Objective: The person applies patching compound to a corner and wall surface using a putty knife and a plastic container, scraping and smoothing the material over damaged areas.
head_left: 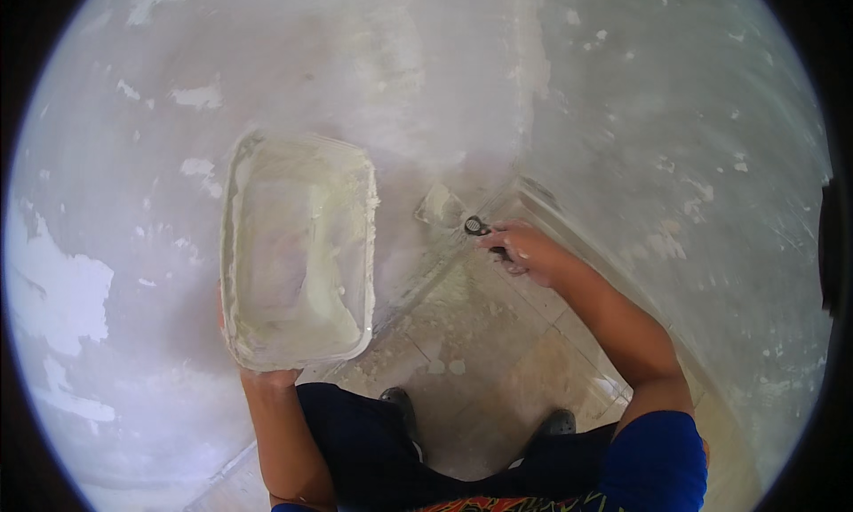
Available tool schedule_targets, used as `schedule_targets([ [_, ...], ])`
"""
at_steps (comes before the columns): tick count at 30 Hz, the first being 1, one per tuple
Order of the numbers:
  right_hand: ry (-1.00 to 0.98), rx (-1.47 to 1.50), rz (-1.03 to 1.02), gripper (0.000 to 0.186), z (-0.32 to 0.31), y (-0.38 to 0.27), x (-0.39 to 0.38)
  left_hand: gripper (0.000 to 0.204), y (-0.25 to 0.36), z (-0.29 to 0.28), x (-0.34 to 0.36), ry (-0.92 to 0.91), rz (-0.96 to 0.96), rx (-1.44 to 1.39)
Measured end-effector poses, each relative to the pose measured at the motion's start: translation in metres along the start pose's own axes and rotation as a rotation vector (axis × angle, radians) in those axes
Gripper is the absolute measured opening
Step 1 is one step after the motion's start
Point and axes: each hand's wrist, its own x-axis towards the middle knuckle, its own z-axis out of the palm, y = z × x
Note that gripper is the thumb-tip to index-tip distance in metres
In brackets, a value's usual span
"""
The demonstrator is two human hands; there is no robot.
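Note:
My left hand [275,377] supports a pale rectangular tub [233,246] from below, its fingers mostly hidden under the tub. White filler coats the tub's walls and rim, with a thicker band along the right of its inside. My right hand [529,253] is closed around the black handle of a putty knife [476,226], to the right of the tub. The knife's blade is smeared with filler and points up and left, in front of the wall near the corner. I cannot tell whether the blade touches the wall.
Grey walls [693,112] with white patches of filler meet in a corner ahead. Below lies a dusty tiled floor [480,361] with pale splashes. My shoes [558,422] stand on it, near the foot of the walls.

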Motion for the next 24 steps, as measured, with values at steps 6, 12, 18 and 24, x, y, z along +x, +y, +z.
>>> schedule_targets([
  [6,-0.149,-0.173,-0.291,0.022,-0.014,-0.066,-0.069,0.054,-0.04,0.055,0.017,-0.037,0.068,0.168],
  [12,-0.275,0.066,-0.38,0.034,-0.003,-0.08,-0.086,0.059,-0.044,0.087,0.027,-0.163,-0.233,0.017],
  [18,-0.437,-0.223,-0.389,0.035,0.038,-0.066,-0.061,0.064,-0.058,0.086,0.031,-0.205,-0.173,0.066],
  [24,-0.518,-0.222,-0.304,0.031,0.013,-0.048,-0.028,0.068,-0.062,0.105,0.027,-0.145,-0.13,0.222],
])
